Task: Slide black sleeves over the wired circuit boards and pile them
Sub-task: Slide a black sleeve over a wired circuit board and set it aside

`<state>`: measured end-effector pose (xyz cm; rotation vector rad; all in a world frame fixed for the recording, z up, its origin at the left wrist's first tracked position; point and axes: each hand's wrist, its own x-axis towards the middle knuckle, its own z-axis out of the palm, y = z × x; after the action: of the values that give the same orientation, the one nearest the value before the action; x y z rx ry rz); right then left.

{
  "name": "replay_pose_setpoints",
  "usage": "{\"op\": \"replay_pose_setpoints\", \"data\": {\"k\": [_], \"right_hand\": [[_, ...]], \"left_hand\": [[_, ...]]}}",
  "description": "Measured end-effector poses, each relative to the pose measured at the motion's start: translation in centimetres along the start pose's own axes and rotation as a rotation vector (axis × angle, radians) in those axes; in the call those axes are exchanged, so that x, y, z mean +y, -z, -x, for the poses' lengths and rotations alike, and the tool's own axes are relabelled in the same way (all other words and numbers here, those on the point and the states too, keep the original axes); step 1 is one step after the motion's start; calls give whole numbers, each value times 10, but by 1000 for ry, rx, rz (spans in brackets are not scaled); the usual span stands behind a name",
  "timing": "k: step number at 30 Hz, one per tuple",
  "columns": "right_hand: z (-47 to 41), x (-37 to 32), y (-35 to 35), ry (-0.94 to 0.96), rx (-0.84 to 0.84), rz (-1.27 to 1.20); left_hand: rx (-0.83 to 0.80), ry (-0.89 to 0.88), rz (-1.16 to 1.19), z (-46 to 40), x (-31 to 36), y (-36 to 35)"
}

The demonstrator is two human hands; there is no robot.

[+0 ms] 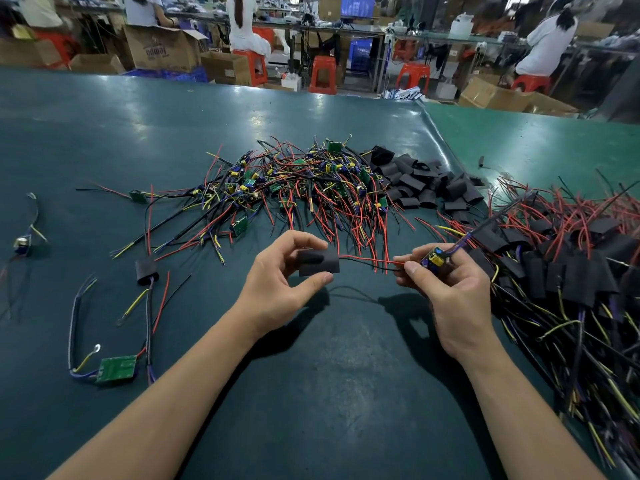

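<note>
My left hand (280, 271) pinches a black sleeve (318, 263) between thumb and fingers, just above the green mat. My right hand (446, 282) grips a wired circuit board (434, 257) with yellow and blue parts. Its red and black wires (370, 261) run left from the board into the sleeve's right end. A heap of bare wired boards (304, 178) lies beyond my hands. Loose black sleeves (419, 181) sit to its right. A pile of sleeved boards (568, 265) fills the right side.
At the left lie a sleeved board (147, 271), a bare green board (116, 368) with wires, and a small part (22, 244). The green table (138, 116) ends at a far edge; cardboard boxes, red stools and seated people are behind it.
</note>
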<state>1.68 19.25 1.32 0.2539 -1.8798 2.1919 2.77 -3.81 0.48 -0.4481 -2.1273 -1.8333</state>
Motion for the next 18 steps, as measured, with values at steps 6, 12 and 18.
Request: {"op": "replay_pose_setpoints", "data": {"k": [6, 12, 18], "right_hand": [[-4, -7, 1, -147, 10, -281], [-4, -14, 6, -210, -78, -314], [0, -11, -5, -221, -60, -260]], "left_hand": [[-24, -47, -202, 1, 1, 1], [-123, -62, -362, 3, 5, -1], [-153, -90, -334, 7, 8, -4]]}}
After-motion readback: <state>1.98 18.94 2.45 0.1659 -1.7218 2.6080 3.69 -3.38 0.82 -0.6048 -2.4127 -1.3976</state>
